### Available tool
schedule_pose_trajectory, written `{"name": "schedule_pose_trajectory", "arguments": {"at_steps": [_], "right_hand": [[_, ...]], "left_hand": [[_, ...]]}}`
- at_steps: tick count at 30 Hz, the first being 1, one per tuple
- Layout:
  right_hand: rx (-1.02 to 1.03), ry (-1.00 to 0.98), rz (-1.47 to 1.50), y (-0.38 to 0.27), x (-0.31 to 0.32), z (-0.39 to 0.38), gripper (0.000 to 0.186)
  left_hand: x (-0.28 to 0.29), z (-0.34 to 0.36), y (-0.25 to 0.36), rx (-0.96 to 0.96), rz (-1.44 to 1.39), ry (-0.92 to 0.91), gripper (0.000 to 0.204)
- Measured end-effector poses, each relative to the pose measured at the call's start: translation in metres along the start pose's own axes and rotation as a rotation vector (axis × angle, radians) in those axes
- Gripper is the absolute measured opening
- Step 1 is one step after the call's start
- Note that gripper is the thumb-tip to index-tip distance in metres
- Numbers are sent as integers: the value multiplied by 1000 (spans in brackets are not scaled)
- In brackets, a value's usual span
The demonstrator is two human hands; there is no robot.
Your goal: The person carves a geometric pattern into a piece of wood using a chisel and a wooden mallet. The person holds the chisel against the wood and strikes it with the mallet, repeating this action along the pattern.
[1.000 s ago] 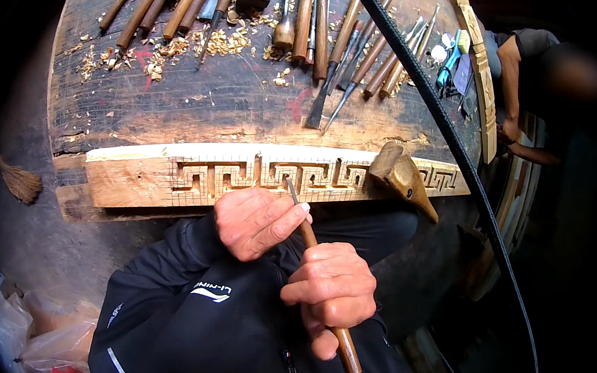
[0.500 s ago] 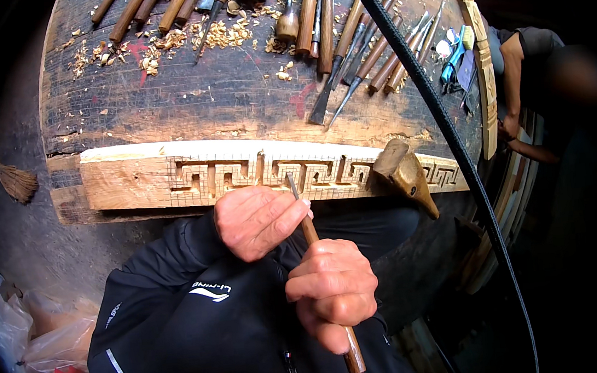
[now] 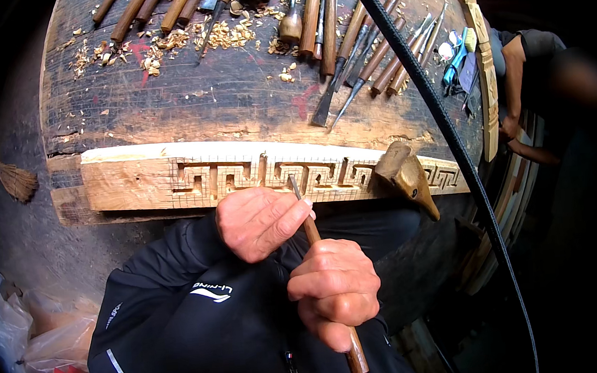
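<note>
Little has moved since the earlier frame: the right hand (image 3: 334,283) sits marginally further right, with the chisel (image 3: 312,231) tip at much the same spot on the carved board (image 3: 124,185). Right hand is clamped around the chisel's wooden handle. Left hand (image 3: 259,224) lays its fingers across the tool near the blade; its thumb is hidden, so a pinch cannot be confirmed. Board lies along the near edge of the tabletop (image 3: 129,114). Chisel is judged light and stiff, its polished handle possibly slippery; hold by the wood, clear of the tip. Narrow fretwork ridges appear fragile.
</note>
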State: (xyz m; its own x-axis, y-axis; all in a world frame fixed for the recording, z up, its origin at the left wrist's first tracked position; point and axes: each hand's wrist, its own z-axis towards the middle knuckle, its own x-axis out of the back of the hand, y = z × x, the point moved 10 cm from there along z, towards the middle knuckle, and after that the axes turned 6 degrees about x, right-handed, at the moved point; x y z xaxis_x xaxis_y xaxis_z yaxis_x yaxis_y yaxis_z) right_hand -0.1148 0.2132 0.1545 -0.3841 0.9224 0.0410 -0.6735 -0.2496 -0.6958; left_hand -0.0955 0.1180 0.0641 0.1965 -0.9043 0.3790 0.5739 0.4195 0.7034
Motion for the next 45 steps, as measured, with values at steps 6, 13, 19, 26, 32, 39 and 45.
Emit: {"name": "schedule_pose_trajectory", "arguments": {"at_steps": [6,13,19,26,32,39,45], "right_hand": [[-53,104,23,12,9,5,67],[-171,126,-112,29,9,28,65],[-259,159,-59,46,13,27,64],[-104,199,1,7,18,-5,66],[-10,84,-42,-2,4,-4,65],[12,90,-81,-3,2,-4,64],[16,88,-85,-1,1,-3,64]], "left_hand": [[1,-1,-3,23,62,11,47],[3,3,-5,34,29,72,53],[2,4,-9,100,117,65,49],[-1,1,7,-73,78,48,33],[2,-2,5,-57,4,59,39],[1,-3,3,-44,-9,66,40],[1,-2,2,-36,-17,70,40]]}}
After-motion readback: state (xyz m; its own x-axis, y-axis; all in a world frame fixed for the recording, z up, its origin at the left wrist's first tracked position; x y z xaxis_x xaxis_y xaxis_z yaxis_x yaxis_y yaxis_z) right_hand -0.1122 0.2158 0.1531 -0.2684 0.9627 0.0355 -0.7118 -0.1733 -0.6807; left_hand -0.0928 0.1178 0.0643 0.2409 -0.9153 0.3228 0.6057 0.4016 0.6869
